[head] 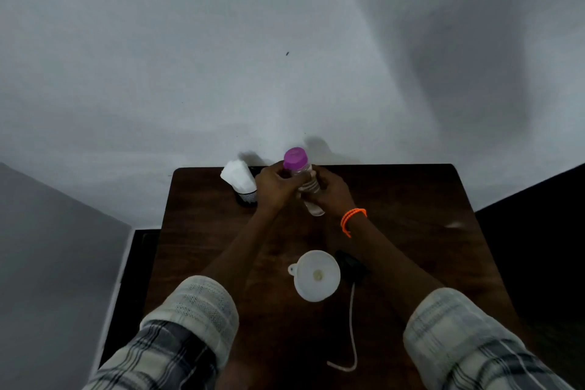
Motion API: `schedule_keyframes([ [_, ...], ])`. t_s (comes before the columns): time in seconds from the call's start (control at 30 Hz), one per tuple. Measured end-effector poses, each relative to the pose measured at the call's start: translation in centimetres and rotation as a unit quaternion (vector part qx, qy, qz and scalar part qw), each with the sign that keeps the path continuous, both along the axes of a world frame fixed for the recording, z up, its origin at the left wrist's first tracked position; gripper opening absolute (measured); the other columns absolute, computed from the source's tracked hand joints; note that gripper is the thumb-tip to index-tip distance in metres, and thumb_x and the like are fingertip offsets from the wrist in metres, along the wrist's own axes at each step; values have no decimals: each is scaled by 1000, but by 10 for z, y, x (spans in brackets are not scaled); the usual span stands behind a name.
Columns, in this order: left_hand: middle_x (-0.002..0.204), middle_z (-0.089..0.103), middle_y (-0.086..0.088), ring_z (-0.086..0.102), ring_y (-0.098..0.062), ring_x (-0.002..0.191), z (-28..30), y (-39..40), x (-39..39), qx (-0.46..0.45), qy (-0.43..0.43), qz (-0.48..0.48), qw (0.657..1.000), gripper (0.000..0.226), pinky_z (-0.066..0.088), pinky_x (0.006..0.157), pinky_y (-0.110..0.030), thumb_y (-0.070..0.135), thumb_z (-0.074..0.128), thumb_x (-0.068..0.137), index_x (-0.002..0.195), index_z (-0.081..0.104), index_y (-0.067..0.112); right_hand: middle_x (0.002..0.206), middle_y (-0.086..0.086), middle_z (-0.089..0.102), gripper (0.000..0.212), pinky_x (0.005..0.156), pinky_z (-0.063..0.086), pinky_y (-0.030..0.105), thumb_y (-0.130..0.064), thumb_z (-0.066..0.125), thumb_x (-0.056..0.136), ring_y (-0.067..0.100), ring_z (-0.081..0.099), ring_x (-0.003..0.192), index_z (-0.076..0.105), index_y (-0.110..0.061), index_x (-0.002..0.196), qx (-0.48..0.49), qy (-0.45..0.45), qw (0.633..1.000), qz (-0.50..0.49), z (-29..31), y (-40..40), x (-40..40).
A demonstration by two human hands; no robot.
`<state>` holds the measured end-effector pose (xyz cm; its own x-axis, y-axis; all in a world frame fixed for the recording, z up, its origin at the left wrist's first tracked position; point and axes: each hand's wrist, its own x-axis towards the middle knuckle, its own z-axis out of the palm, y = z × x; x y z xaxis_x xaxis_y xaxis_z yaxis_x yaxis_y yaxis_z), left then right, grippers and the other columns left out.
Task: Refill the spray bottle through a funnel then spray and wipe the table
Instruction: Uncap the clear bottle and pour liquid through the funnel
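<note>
Both my hands hold a clear water bottle [311,199] with a purple cap [295,158], tilted above the far part of the dark wooden table [411,199]. My left hand [274,187] grips its neck just below the cap. My right hand [332,193] grips the body. A white funnel [316,275] stands upright nearer to me, set in something hidden beneath it. The black spray head [349,264] lies right of the funnel, and its white dip tube [351,326] trails toward me.
A black mesh holder [248,196] with white tissues [237,176] stands at the far left of the table, close to my left hand. A white wall rises behind the table. The floor on both sides is dark.
</note>
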<state>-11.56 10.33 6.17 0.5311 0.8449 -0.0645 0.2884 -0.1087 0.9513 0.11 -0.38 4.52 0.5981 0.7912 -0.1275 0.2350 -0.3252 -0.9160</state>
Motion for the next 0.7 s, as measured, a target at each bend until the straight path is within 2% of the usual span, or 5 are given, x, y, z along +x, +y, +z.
schedule_keyframes([
  [0.17,87,78,7,74,-3,79,33,-13,-1,-38,-51,-17,998,40,58,70,-22,39,91,70,101,77,19,106,2,78,52,95,57,40,-26,91,66,19,73,103,74,-15,114,45,9,999,17,32,-19,11],
  [0.3,107,77,6,72,-7,99,61,-15,-5,-74,-93,-72,990,46,57,86,-27,30,87,77,120,71,22,106,8,78,42,94,57,42,-4,88,70,24,73,103,76,-11,110,69,51,996,25,68,-39,13],
  [0.47,127,69,-4,66,-18,116,107,-18,-19,-245,-241,-170,924,43,55,90,-32,14,65,96,138,58,11,106,13,78,44,90,59,34,3,84,72,24,73,100,75,-7,114,93,100,988,68,117,-65,3],
  [0.6,138,61,-8,59,-21,123,123,-20,-31,-276,-281,-257,883,45,53,96,-34,8,54,101,146,49,11,108,22,74,37,94,55,48,-1,79,78,34,69,100,74,-3,114,126,174,972,97,137,-79,-8],
  [0.7,142,55,-14,54,-29,130,131,-24,-36,-279,-282,-288,872,54,46,107,-43,6,54,99,151,41,7,104,17,74,31,87,56,42,-1,72,83,31,69,96,73,-2,113,126,242,956,105,148,-89,-15],
])
